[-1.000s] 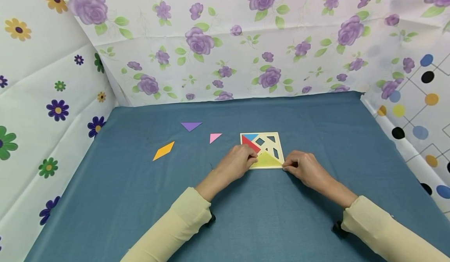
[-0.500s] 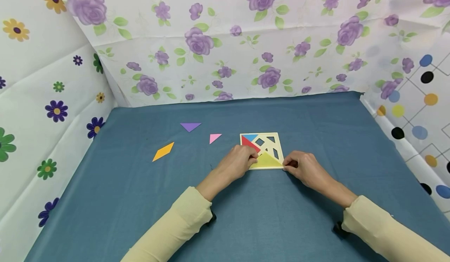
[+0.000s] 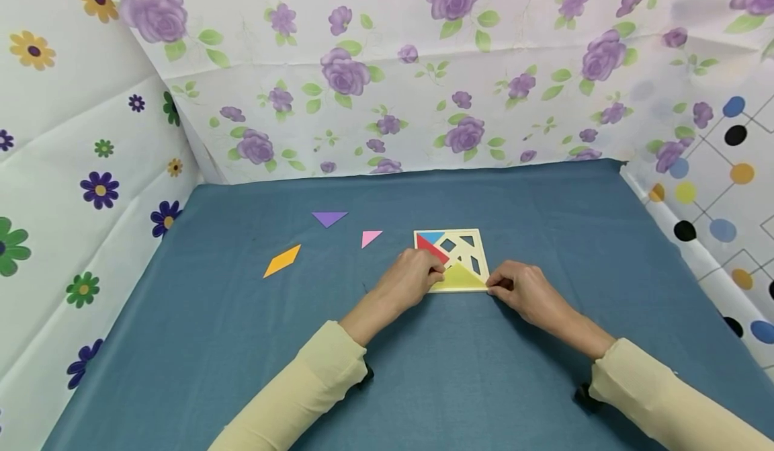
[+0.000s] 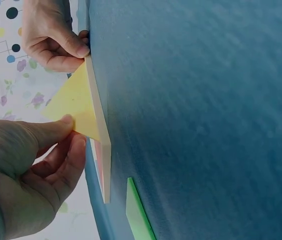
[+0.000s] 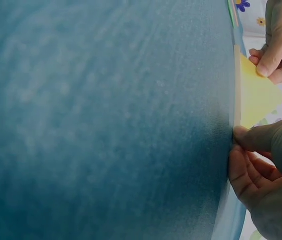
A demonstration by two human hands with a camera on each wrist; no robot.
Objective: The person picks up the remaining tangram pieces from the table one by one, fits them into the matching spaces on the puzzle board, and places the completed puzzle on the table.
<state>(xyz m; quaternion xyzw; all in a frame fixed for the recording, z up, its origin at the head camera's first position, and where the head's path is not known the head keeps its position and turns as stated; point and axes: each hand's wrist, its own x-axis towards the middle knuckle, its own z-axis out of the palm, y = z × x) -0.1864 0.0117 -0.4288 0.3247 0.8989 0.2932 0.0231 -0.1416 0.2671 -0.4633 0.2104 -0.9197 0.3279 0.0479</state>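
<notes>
My left hand [image 3: 406, 277] pinches a yellow triangle piece [image 3: 462, 279], thumb in front and fingers behind in the left wrist view. The piece stands tilted up from the board there, its long edge along the near rim. The wooden tangram board [image 3: 482, 253] lies on the cloth, with a red triangle [image 3: 432, 247] and a blue triangle [image 3: 431, 236] in it and several cut-outs showing cloth. At the near right corner, my right hand [image 3: 526, 290] grips the board's edge between thumb and fingers, close to the yellow tip. The left hand hides the near left corner.
Left of the board lie a pink piece [image 3: 371, 238], a purple triangle [image 3: 330, 218] and an orange parallelogram [image 3: 282, 261]. A green piece [image 4: 140, 212] shows in the left wrist view, hidden by the left arm from the head. Patterned cloth walls [image 3: 387, 68] border the blue-covered table [image 3: 199, 343].
</notes>
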